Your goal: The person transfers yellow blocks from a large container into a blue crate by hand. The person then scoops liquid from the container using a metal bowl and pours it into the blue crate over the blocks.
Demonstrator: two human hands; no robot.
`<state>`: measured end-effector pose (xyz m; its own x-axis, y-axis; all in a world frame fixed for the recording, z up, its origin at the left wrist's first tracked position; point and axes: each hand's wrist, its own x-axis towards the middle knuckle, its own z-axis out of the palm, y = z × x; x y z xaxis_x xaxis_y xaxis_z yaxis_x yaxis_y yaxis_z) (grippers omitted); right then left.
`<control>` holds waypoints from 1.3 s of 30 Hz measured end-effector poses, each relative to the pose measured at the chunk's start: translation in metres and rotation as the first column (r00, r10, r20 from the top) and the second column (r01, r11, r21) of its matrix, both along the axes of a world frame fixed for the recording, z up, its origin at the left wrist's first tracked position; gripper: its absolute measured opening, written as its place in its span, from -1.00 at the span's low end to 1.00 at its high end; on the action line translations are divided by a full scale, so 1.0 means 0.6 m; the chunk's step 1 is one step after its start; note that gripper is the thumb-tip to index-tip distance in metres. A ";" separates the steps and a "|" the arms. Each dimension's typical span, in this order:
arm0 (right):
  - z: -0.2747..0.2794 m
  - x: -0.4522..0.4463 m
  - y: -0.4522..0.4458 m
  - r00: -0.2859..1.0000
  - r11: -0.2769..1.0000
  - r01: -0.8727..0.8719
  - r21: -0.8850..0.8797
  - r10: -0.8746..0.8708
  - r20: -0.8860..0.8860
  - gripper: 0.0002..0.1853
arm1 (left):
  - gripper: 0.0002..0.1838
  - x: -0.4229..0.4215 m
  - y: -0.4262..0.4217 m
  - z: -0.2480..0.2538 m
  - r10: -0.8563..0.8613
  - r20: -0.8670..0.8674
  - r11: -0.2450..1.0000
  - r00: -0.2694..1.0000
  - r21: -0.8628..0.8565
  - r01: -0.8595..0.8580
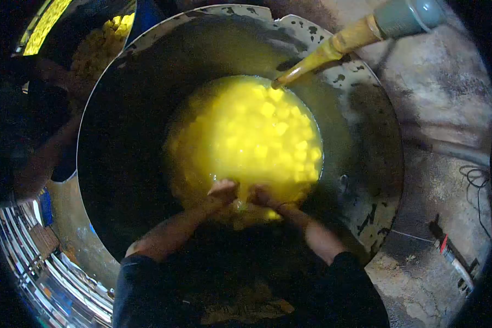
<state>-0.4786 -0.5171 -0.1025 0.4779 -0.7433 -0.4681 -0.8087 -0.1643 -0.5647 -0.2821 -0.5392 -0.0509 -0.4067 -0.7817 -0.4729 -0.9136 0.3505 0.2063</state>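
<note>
A big round metal vat (pixel 361 136) fills the middle of the view. Cloudy yellow liquid (pixel 229 136) lies in its bottom, with many soft-looking yellow cubes (pixel 268 109) in it, thickest toward the right side. My left hand (pixel 224 187) is low at the near side of the liquid, at its surface. Close beside it, on the right, my right hand (pixel 261 194) is at the surface too, nearest to a few cubes below it. Dim light, blur and the cloudy liquid hide the fingers of both hands, and anything in them cannot be made out.
A yellowish pipe with a grey-blue end (pixel 410 19) slants over the far right rim. Another person's arm (pixel 49 150) shows at the left, near a second container of yellow pieces (pixel 101 46). Cable (pixel 475 177) and a red-marked rod (pixel 455 261) lie on the stained floor at right.
</note>
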 end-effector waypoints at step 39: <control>0.283 0.086 -0.255 0.837 0.824 0.497 -0.272 -0.372 0.401 -0.75 | -0.62 -0.102 -0.183 0.092 0.561 0.140 0.255 -0.816 0.908 0.331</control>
